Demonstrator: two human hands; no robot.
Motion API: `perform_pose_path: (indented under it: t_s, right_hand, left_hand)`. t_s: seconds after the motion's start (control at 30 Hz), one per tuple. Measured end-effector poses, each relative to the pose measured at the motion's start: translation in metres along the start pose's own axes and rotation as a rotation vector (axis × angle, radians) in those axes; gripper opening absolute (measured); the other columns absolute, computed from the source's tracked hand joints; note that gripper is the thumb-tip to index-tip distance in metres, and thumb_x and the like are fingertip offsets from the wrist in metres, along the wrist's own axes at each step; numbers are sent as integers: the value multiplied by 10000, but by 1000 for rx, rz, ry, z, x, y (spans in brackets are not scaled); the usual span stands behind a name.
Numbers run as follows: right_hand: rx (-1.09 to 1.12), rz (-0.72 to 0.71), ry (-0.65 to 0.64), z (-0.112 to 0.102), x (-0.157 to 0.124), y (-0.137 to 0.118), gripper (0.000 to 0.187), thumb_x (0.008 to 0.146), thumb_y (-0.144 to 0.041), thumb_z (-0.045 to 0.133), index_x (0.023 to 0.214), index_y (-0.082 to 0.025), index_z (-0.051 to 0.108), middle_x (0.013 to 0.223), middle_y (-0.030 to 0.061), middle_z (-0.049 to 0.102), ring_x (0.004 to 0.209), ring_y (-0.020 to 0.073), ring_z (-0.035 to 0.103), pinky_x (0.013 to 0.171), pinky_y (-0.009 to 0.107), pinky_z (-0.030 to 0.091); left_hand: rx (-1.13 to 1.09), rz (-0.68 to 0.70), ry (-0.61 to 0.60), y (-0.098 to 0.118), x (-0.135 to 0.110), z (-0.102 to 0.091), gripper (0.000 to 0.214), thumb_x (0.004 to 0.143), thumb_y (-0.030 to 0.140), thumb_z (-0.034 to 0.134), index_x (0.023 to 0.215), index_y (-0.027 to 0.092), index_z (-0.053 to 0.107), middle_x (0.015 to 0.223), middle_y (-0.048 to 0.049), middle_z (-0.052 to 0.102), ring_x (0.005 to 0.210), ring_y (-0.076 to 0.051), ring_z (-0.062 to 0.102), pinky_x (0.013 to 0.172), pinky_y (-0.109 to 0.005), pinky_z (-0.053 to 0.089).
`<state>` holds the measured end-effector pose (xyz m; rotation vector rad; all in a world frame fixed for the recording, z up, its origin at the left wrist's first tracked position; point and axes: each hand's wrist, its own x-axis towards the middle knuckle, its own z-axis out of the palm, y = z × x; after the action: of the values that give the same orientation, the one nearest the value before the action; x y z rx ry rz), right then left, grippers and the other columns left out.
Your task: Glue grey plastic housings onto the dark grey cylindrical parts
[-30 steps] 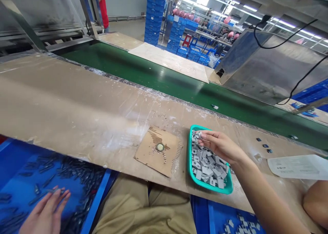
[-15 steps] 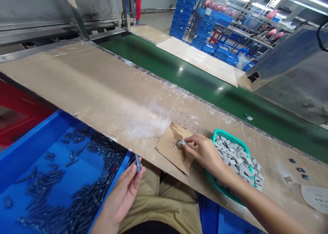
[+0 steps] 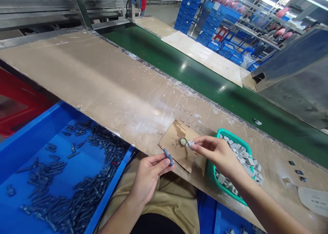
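My left hand (image 3: 148, 174) pinches a small dark blue-grey pin (image 3: 168, 157) between thumb and fingers, just at the near edge of a cardboard square (image 3: 176, 152). My right hand (image 3: 219, 153) holds a small grey block (image 3: 190, 144) by its fingertips, right beside a round bottle cap (image 3: 182, 141) in the middle of the cardboard. Behind the right hand stands a teal basket (image 3: 222, 133) filled with several grey blocks.
A blue bin (image 3: 30, 138) with many dark pins sits at lower left, a red crate (image 3: 15, 104) behind it. A green conveyor belt (image 3: 194, 76) runs beyond the brown worktable (image 3: 102, 80). Small dark parts (image 3: 297, 170) and a paper sheet (image 3: 314, 196) lie at right.
My left hand rose from the blue bin with a pin and came to the cardboard. My right hand left the teal basket with a grey block and reached the bottle cap.
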<state>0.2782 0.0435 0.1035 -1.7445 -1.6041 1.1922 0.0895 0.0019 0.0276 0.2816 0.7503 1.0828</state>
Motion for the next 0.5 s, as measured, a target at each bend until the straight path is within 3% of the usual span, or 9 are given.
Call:
perform_pose_path:
  t_s: [0.2, 0.37, 0.5]
  right_hand:
    - [281, 72, -65, 0, -28, -12, 174, 676, -332, 731, 778, -196, 690, 680, 24, 692, 600, 141, 643, 573, 217, 530]
    - [300, 48, -67, 5, -36, -11, 153, 679, -297, 737, 788, -197, 699, 731, 36, 712, 672, 158, 670, 633, 223, 551]
    - [255, 35, -69, 6, -39, -8, 180, 654, -268, 753, 814, -198, 711, 763, 46, 722, 699, 182, 680, 647, 244, 560]
  left_hand:
    - [-87, -45, -97, -8, 5, 26, 216, 617, 207, 807, 770, 102, 697, 807, -97, 679, 720, -158, 636, 716, -234, 556]
    - [-67, -20, -128, -10, 0, 35, 196, 605, 211, 812, 743, 125, 702, 779, -81, 680, 738, -196, 647, 715, -268, 569]
    - [77, 51, -98, -11, -1, 34, 160, 602, 186, 806, 717, 140, 704, 738, -45, 677, 692, -194, 648, 668, -253, 577]
